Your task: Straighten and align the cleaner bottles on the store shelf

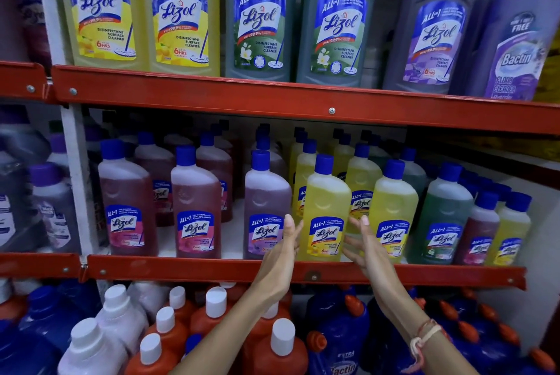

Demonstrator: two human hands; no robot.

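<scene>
On the middle shelf stands a front row of Lizol bottles with blue caps. A yellow bottle stands upright at the shelf's front edge. My left hand is at its left side and my right hand at its right side, fingers stretched and apart, flanking the bottle without closing on it. Whether the fingertips touch it I cannot tell. Left of it stand a purple bottle and two pink-red bottles. To the right are another yellow bottle, a green one and smaller bottles.
Red metal shelf rails run across. Large Lizol bottles fill the top shelf. Below, white-capped orange bottles and blue jugs stand close under my forearms. A white upright post is at the left.
</scene>
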